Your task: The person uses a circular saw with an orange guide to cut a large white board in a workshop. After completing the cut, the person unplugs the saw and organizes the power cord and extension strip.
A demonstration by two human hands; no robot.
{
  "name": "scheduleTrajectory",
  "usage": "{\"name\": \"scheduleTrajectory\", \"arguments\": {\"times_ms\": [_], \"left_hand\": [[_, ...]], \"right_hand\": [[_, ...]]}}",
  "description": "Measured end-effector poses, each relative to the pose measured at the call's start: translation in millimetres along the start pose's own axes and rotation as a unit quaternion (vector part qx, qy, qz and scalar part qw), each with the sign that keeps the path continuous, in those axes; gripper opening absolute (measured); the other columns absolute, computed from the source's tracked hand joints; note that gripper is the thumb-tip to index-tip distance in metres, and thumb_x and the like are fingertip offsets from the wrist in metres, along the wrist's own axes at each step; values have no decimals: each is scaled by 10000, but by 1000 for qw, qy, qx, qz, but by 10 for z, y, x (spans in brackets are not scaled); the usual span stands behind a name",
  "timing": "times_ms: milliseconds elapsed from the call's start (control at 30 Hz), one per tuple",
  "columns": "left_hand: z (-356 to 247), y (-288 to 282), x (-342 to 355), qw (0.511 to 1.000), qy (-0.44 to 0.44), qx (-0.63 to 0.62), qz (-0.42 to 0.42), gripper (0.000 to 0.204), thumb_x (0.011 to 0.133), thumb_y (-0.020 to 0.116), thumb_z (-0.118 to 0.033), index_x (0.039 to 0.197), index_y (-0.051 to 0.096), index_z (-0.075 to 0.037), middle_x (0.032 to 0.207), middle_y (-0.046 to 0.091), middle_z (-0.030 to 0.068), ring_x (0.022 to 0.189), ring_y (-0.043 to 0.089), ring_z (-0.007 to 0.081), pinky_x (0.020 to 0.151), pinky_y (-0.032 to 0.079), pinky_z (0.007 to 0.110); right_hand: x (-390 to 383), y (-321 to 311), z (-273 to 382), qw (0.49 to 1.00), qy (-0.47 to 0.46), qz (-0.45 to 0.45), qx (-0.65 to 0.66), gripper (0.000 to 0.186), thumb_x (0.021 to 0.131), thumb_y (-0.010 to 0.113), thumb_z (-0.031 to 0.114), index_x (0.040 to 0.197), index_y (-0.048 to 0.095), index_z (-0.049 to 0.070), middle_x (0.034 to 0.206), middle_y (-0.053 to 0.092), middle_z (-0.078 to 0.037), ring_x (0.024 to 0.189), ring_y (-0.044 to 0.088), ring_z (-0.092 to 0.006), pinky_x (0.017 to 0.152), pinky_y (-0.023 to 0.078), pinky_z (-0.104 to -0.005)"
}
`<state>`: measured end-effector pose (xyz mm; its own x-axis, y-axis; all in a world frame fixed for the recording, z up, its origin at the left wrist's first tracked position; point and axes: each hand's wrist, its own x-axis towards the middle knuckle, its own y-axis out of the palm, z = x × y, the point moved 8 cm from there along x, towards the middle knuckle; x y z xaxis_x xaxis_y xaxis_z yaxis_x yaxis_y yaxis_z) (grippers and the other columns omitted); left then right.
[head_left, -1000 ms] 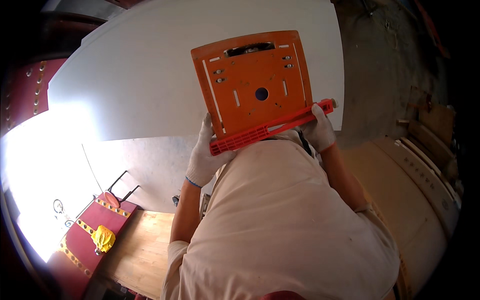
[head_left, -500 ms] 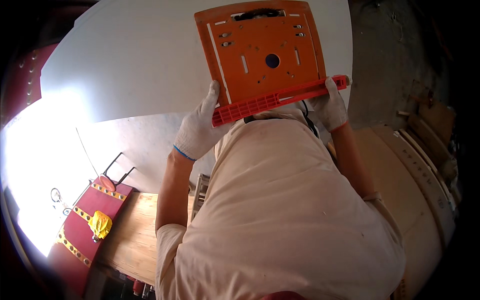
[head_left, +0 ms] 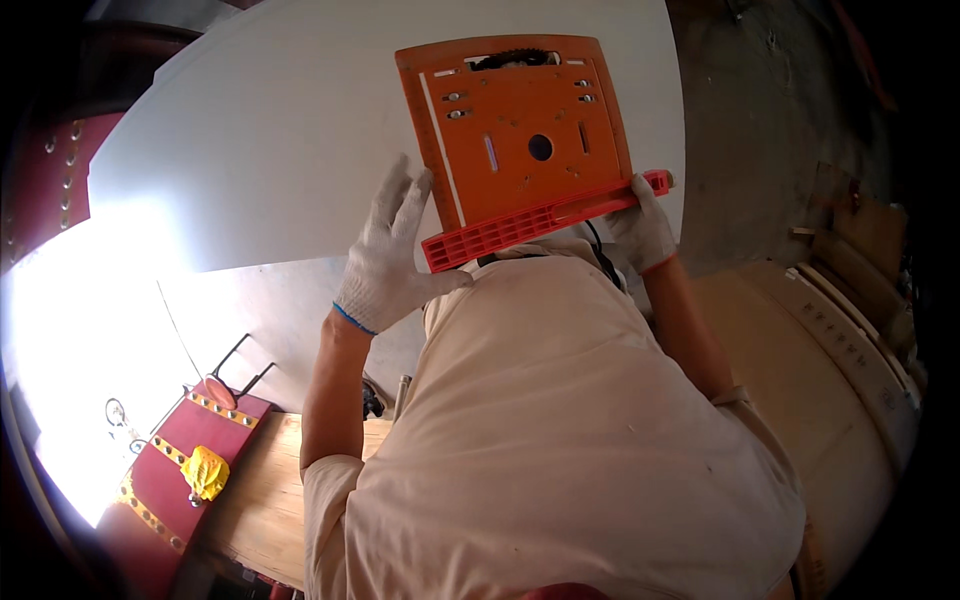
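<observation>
An orange slotted metal plate (head_left: pixel 545 185), with a round hole and what looks like a dark toothed saw blade (head_left: pixel 515 60) in its far slot, lies over the large white sheet. Across its near edge runs a red ribbed plastic bar (head_left: pixel 500 236), slightly slanted. My right hand (head_left: pixel 645 228), in a white knit glove, grips the bar near its right end, thumb on top and the other fingers mostly hidden beneath. Gloved too, my left hand (head_left: pixel 385 255) is open beside the bar's left end, fingers spread and pointing away from me.
The white sheet (head_left: pixel 270 150) spreads beyond the plate. At lower left are a wooden board (head_left: pixel 265 485) and a maroon studded panel (head_left: pixel 190 440) with a yellow bundle (head_left: pixel 205 472) on it. Large brown boards (head_left: pixel 790 380) stand at right.
My left hand has let go of the bar's left end and spread its fingers. The plate and bar sit slightly lower in view; my right hand keeps its grip.
</observation>
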<state>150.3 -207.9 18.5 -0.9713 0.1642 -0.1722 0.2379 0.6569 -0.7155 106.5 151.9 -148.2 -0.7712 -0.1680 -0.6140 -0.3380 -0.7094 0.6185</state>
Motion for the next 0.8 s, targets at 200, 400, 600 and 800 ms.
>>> {"name": "scheduleTrajectory", "arguments": {"times_ms": [200,400,600,800], "left_hand": [[-135,13,201,994,9,91,64,1145,693,1011,-285,1645,436,-10,1776,236,278,1559,462,416,1205,545,461],[-45,39,135,996,40,69,41,967,755,991,-241,1573,536,-1,1738,342,275,1554,476,404,1189,557,451],[134,153,49,998,65,2,3,813,763,979,-102,1491,629,-12,1685,442,274,1529,506,430,1161,572,445],[195,32,-12,992,61,-112,0,716,804,953,-88,1456,665,-16,1626,540,246,1454,591,383,1163,551,422]], "right_hand": [[-81,137,5,1000,22,9,9,475,1163,562,313,1485,504,-32,1489,597,-165,1376,614,-253,1160,550,-427],[-143,134,-38,998,45,2,41,500,1173,516,308,1536,449,-29,1505,564,-190,1413,582,-290,1163,548,-480],[-102,89,-2,999,54,6,2,419,1151,556,283,1459,479,8,1433,566,-156,1352,596,-296,1161,549,-493],[-56,103,35,997,44,-39,47,384,1127,604,244,1419,497,19,1396,589,-145,1303,626,-279,1115,568,-478]]}}
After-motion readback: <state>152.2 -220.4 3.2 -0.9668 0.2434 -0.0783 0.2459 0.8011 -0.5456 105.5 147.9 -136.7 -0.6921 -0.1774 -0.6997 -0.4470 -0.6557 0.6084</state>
